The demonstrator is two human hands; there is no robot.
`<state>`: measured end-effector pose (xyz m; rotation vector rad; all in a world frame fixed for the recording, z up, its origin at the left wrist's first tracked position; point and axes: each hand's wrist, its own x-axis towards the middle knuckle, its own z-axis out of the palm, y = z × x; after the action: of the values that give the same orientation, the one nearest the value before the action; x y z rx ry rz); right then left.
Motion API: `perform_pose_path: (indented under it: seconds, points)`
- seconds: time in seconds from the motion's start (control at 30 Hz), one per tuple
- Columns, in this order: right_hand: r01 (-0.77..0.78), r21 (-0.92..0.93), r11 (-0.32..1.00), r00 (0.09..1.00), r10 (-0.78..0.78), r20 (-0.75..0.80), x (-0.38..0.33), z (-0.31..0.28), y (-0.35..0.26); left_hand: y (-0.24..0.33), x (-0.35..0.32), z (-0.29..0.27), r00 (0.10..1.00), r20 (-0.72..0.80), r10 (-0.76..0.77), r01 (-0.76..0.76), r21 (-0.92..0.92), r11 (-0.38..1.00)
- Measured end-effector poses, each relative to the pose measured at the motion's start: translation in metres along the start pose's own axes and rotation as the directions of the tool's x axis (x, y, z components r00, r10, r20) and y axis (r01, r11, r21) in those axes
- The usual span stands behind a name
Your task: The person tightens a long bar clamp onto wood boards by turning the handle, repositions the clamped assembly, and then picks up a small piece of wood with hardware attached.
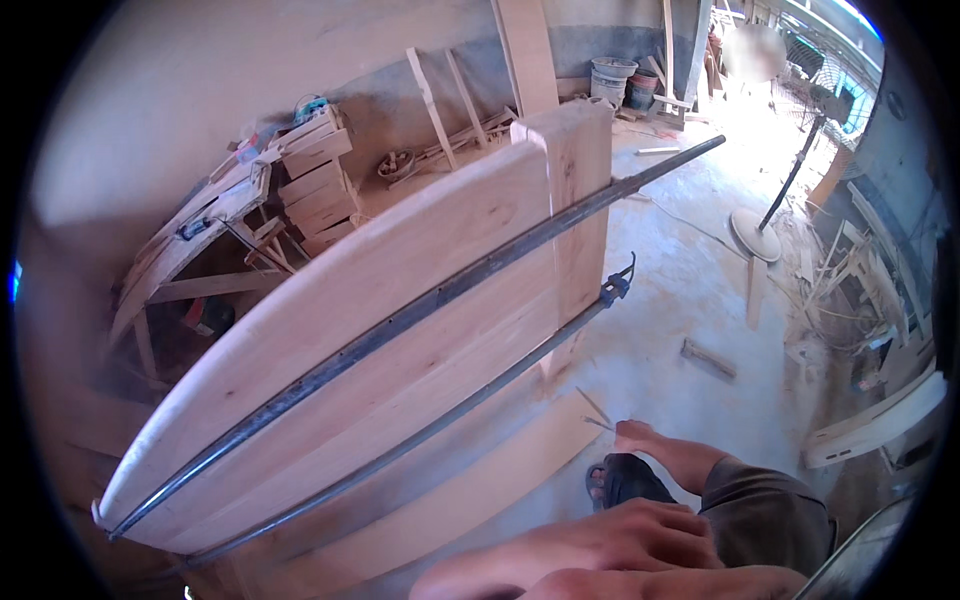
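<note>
My left hand [665,533] lies over my lap, its fingers loosely laid out with no object visible in them. The right forearm [690,584] crosses below it at the lower edge, and the fingers of that hand are hidden. In front of me, to the left, stands a large pale wooden panel [400,270] with a curved edge and a thicker post-like end piece [580,170]. Along its face run two long dark metal bar clamps, an upper bar [440,296] and a lower bar [450,408] with a screw handle [618,286]. Both hands are apart from the panel.
A flat board [470,500] lies on the floor beneath the panel. A wood offcut [708,358] and a stand fan's round base [755,236] are further right. Behind the panel is a workbench [190,235] with tools. Buckets [613,80] stand at the back; scrap wood lines the right wall.
</note>
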<state>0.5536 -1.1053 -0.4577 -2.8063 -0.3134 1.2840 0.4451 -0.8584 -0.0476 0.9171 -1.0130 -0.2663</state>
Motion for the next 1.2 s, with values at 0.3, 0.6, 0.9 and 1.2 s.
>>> perform_pose_path:
  seconds: [0.3, 0.6, 0.9, 1.2]
  points:
    - [0.165, 0.001, 0.986, 0.982, -0.165, 0.092, -0.143, 0.010, 0.144, 0.063, -0.026, 0.061, 0.439, -0.895, -0.079, 0.040, -0.068, 0.997]
    - [-0.344, 0.461, 0.818, 0.927, 0.373, 0.029, -0.356, 0.035, 0.321, 0.019, -0.147, 0.205, -0.415, -0.867, -0.276, 0.495, -0.470, 0.731]
    - [-0.235, 0.399, 0.886, 0.968, 0.175, 0.180, -0.453, 0.199, 0.356, -0.034, -0.110, 0.142, -0.034, -0.980, -0.198, 0.834, -0.136, 0.534]
    - [-0.300, 0.681, 0.668, 0.936, 0.343, 0.076, -0.392, 0.145, 0.390, -0.100, 0.093, 0.055, 0.004, -0.974, -0.227, 0.876, -0.106, 0.471]
